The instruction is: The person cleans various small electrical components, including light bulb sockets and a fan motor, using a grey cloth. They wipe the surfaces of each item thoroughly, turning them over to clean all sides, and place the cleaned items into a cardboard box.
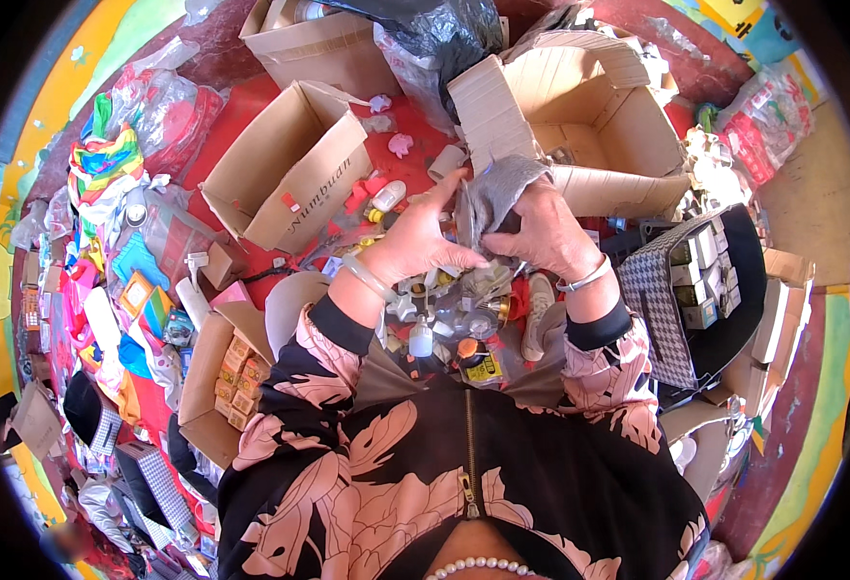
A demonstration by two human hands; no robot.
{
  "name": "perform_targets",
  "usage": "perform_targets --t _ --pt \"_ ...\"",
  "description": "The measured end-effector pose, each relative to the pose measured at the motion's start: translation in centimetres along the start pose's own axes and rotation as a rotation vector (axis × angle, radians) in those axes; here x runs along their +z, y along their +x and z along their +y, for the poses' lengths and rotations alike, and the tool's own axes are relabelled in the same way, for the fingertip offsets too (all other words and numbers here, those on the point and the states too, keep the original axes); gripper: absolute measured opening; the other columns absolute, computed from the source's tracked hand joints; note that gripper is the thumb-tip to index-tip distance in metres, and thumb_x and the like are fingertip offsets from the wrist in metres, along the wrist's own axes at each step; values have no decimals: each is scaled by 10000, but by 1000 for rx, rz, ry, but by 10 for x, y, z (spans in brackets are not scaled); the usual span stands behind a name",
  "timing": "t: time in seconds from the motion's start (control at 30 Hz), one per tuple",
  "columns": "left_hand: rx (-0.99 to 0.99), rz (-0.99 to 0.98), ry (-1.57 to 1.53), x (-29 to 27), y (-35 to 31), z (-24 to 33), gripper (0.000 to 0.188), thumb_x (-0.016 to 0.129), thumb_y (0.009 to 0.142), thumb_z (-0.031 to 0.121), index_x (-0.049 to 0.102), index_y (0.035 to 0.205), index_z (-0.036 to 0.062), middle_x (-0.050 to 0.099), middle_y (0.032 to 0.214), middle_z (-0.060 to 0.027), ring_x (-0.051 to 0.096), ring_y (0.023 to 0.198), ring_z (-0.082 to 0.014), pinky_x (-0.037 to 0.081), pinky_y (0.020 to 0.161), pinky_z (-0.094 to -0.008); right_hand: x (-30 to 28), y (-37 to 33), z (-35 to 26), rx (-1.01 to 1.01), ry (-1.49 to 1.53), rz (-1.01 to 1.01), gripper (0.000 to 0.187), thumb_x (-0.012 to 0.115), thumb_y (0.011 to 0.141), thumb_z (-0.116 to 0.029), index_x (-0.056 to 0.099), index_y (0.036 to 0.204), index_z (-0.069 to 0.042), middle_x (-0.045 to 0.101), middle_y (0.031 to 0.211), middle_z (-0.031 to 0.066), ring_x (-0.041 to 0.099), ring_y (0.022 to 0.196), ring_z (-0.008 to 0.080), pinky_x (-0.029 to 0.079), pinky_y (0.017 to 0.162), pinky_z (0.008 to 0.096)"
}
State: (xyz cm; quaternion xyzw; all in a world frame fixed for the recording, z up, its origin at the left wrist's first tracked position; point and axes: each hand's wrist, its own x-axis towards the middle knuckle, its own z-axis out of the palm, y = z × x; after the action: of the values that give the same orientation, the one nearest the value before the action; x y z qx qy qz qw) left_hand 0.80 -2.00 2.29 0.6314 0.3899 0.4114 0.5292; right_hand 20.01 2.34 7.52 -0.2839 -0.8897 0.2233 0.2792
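In front of my chest, both hands are raised around a limp grey cloth piece (502,188); its exact kind I cannot make out. My right hand (550,237) grips it from the right, thumb across its lower edge. My left hand (415,237) curves along its left side, with thumb and fingers apart; the fingertips meet the edge of the cloth, and a firm hold there is not plain. Below the hands lies a jumble of small clear plastic pieces and bottles (421,338) between my legs.
An open cardboard box (299,184) stands ahead left, another wide-flapped one (579,106) ahead right. To the right is a houndstooth storage bin (657,309) with small cartons. A box of small orange packets (212,387) sits left. Colourful clutter (120,261) covers the far left.
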Motion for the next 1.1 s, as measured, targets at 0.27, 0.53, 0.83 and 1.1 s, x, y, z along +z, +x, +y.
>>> perform_targets --t 0.27,0.53,0.83,1.1 --pt "51 60 -279 11 0 1 1030 842 582 114 201 1386 57 383 1314 -99 413 1208 -221 399 968 -382 25 4 7 -16 -19 193 440 685 588 -141 623 1017 -66 564 1100 169 511 1048 349 398 925 398" --pt "3 203 -311 1 0 11 952 824 602 93 252 1363 58 423 1280 -97 420 1197 -223 385 973 -373 15 2 7 86 336 285 168 696 751 -124 649 885 -35 617 956 129 586 931 261 464 819 371" --pt "223 414 -409 -6 6 3 983 853 531 80 256 1310 44 407 1193 -89 430 1152 -206 388 977 -351 -10 -3 25 454 1586 708 460 445 923 -383 466 1202 -18 524 1195 144 528 1067 286 419 934 440" --pt "274 412 102 8 -2 7 1030 864 531 181 229 1327 25 364 1263 -161 449 1150 -262 425 947 -373 57 11 0 326 1180 421 268 590 876 -141 539 1117 -34 567 1043 13 498 941 70 408 831 220"
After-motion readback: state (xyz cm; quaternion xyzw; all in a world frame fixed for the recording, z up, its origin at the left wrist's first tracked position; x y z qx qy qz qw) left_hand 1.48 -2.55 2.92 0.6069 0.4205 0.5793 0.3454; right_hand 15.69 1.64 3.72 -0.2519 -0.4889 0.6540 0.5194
